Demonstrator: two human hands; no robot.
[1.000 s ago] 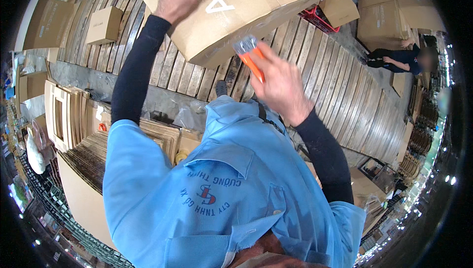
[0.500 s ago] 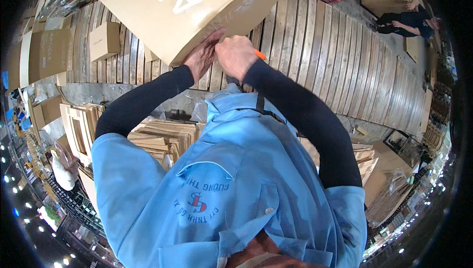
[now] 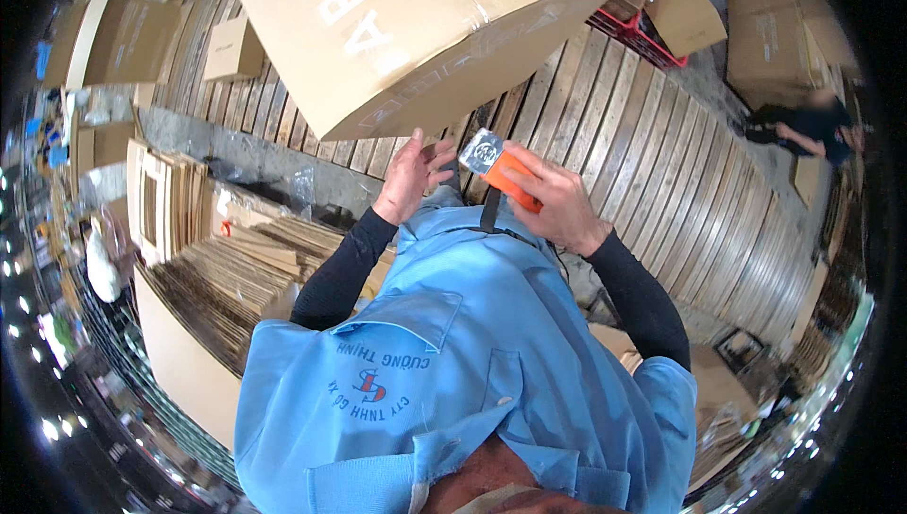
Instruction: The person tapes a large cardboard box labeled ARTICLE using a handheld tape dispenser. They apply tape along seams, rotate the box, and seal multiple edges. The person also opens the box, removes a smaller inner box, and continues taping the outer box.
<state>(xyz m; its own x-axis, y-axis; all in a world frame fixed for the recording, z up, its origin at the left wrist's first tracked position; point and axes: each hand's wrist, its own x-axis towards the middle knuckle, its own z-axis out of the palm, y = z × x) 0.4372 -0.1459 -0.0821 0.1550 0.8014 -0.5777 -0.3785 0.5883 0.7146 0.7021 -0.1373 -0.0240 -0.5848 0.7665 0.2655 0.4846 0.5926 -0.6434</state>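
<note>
My right hand (image 3: 557, 197) is closed around an orange handheld tool (image 3: 508, 172) with a pale, shiny squarish end that carries a dark round mark; its exact kind I cannot make out. My left hand (image 3: 408, 177) is open, fingers apart, with nothing in it. Both hands are in front of my waist, just below the near edge of a large brown cardboard box (image 3: 416, 32). The left fingertips are close to the box's lower corner. Clear tape runs along the box's edge, and its far part goes out of view.
The box stands over a wooden slatted platform (image 3: 652, 155). A smaller carton (image 3: 233, 49) sits at the left. Stacked cardboard sheets (image 3: 222, 268) lie beside me on the left. A red crate (image 3: 652, 42) stands at the upper right, and another person (image 3: 817, 131) is at the far right.
My hands have come apart and moved down from the box's side. The orange tool, mostly hidden before, now shows in my right hand. The box appears higher and further right in view.
</note>
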